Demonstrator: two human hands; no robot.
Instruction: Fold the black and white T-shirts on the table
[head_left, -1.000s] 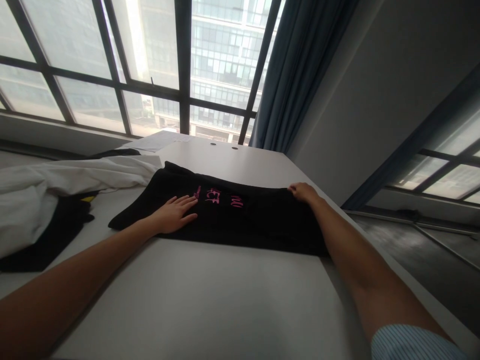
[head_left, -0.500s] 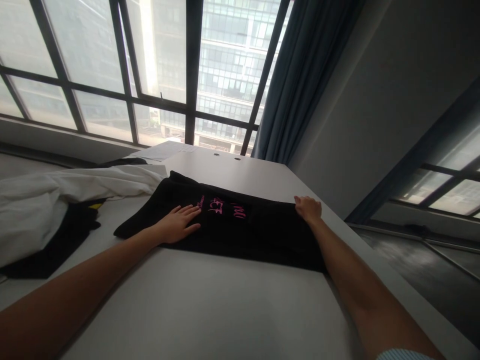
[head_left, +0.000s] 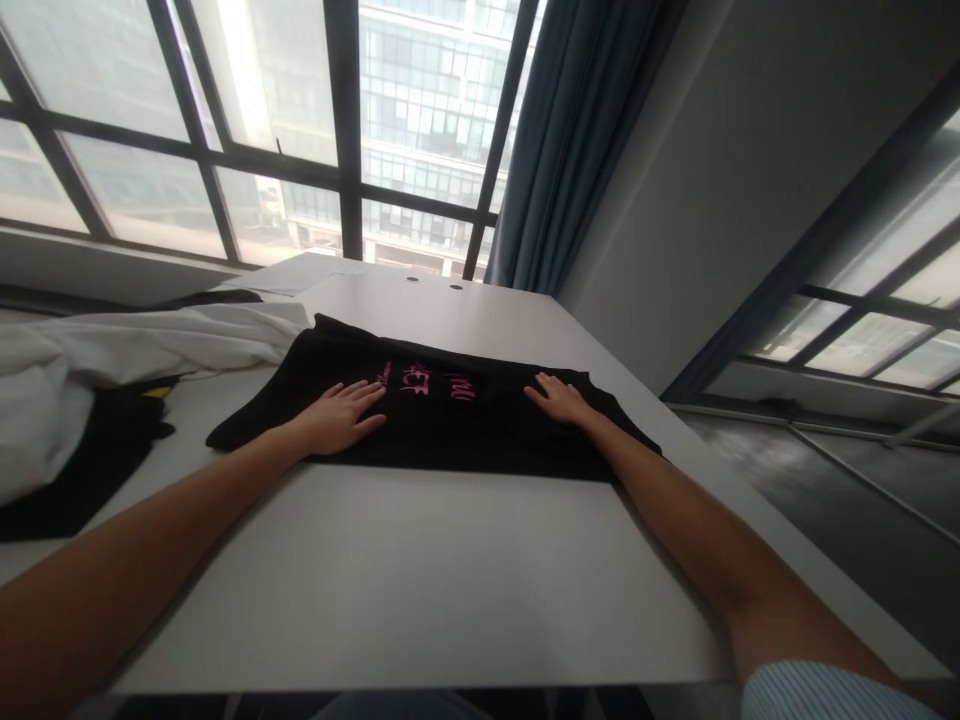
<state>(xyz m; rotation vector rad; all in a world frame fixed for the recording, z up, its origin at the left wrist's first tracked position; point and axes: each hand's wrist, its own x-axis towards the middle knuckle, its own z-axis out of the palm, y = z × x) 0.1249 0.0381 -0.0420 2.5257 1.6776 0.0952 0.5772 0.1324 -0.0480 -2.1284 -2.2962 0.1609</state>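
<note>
A black garment with pink lettering, apparently a folded T-shirt [head_left: 465, 430], lies flat across the white table in front of me. My left hand [head_left: 341, 415] rests on its left part with the fingers spread, just left of the lettering. On the right part lies my right hand [head_left: 559, 400], palm down and fingers apart, right of the lettering. Both hands press on the cloth without gripping it. The shirt's right end reaches past my right wrist, and my forearm covers part of it.
White cloth [head_left: 150, 345] is heaped at the left, with a black garment [head_left: 97, 465] showing a yellow patch partly under it. Papers [head_left: 289, 275] lie at the table's far end. Beyond the white table [head_left: 420, 560] are windows and a blue curtain [head_left: 577, 150].
My right hand has let go of the shirt's right upper corner and moved left onto the cloth, fingers spread. The left hand stays on the shirt. The camera view has shifted.
</note>
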